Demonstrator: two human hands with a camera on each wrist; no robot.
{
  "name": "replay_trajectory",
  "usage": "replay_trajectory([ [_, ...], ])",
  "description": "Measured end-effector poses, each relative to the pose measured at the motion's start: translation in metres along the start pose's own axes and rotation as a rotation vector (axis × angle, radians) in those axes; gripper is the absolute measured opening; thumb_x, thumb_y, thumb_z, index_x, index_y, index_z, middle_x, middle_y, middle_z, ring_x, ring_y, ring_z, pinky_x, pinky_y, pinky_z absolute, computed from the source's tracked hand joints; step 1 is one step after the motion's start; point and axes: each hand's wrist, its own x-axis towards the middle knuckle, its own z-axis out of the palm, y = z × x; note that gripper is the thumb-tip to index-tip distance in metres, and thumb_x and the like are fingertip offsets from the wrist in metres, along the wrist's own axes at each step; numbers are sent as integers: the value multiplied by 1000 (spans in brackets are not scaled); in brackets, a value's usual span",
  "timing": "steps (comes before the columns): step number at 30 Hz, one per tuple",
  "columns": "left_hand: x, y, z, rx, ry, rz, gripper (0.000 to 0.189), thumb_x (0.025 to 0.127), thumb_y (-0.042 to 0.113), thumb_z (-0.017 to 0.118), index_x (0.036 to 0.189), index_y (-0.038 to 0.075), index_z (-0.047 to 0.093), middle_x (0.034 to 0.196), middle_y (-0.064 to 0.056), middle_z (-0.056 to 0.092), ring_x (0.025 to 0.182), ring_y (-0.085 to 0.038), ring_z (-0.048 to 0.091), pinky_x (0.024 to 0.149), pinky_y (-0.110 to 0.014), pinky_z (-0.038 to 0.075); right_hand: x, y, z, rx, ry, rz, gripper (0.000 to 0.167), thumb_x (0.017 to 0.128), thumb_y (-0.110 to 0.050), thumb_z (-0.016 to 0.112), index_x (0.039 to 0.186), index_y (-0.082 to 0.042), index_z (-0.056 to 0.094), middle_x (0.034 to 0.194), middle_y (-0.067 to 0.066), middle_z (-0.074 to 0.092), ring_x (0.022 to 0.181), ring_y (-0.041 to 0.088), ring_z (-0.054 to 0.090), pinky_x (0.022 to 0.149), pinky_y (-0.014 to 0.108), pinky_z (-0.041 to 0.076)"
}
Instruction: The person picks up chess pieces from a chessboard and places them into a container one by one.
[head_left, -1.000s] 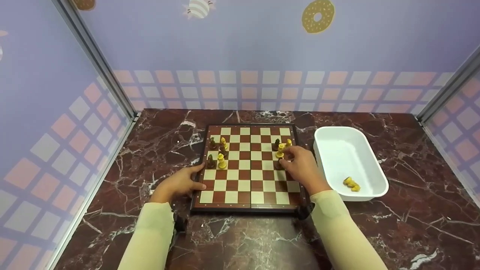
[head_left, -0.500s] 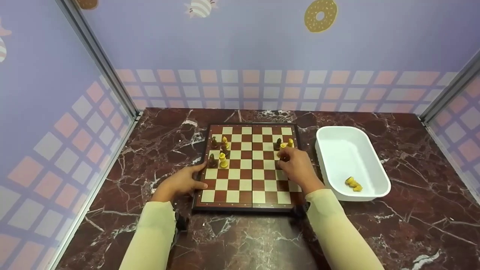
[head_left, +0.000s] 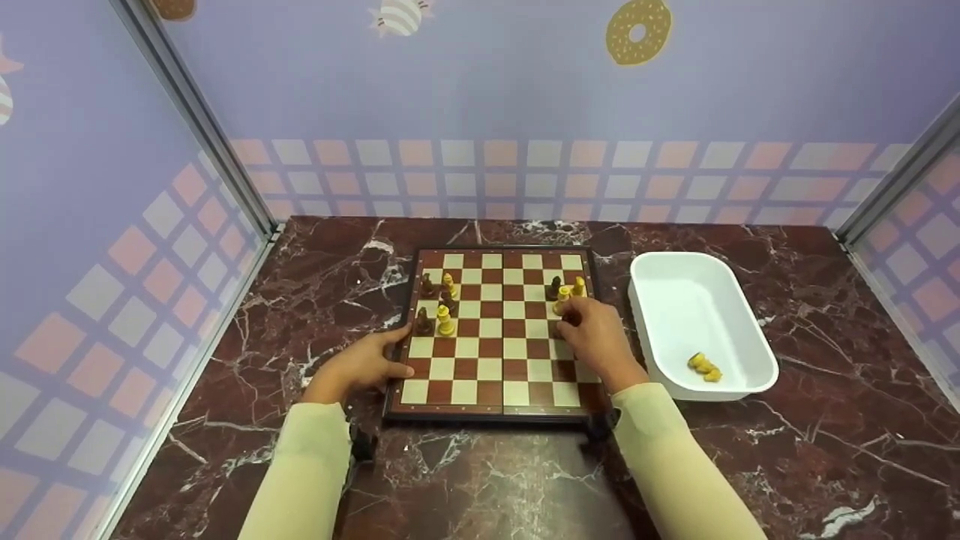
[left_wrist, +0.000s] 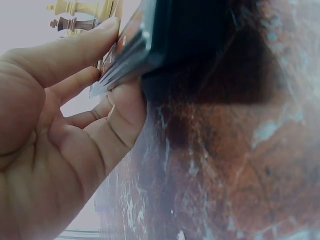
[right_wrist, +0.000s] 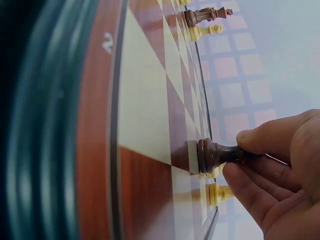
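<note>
Pinching a dark chess piece (right_wrist: 212, 154) near the right edge of the chessboard (head_left: 490, 328), the right hand (head_left: 600, 337) has barely shifted, so the piece seems unreleased; whether its base touches is unclear. The left hand (head_left: 356, 366) grips the left edge.

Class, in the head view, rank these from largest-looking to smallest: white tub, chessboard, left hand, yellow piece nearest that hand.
1. Chessboard
2. White tub
3. Left hand
4. Yellow piece

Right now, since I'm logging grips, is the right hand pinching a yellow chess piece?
No, the right hand pinches a dark chess piece by its top.
</note>
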Motion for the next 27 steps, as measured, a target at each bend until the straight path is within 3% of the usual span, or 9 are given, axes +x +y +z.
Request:
replay_trajectory([
  [9, 0, 0, 0, -9, 14, -7, 85, 97, 8, 76, 168, 9, 29, 157, -36, 40, 66, -15, 57, 62, -33, 55, -2, -9, -11, 33, 64, -53, 11, 91, -1, 75, 102, -1, 78, 102, 14, 77, 93, 31, 72, 83, 50, 56],
  [19, 2, 0, 4, 35, 58, 1, 82, 95, 8, 77, 166, 7, 36, 148, -35, 51, 67, -17, 62, 63, -36, 58, -12, -12, -32, 108, 123, -15, 12, 92, -3, 77, 104, -1, 77, 99, 13, 78, 90, 31, 73, 86, 48, 56],
  [24, -2, -1, 6, 52, 128, 12, 63, 102, 10, 69, 160, 3, 46, 113, -23, 64, 60, -15, 55, 58, -33, 52, -16, -9, -43, 153, 151, -12, 13, 92, -1, 77, 105, 0, 77, 93, 12, 78, 86, 28, 73, 79, 36, 57],
  [27, -3, 0, 8, 69, 161, 24, 58, 103, 5, 63, 159, 2, 47, 89, -11, 57, 57, -14, 52, 55, -31, 48, -18, -7, -50, 166, 169, -14, 13, 92, 0, 77, 105, 0, 77, 94, 12, 78, 86, 27, 72, 77, 29, 56],
])
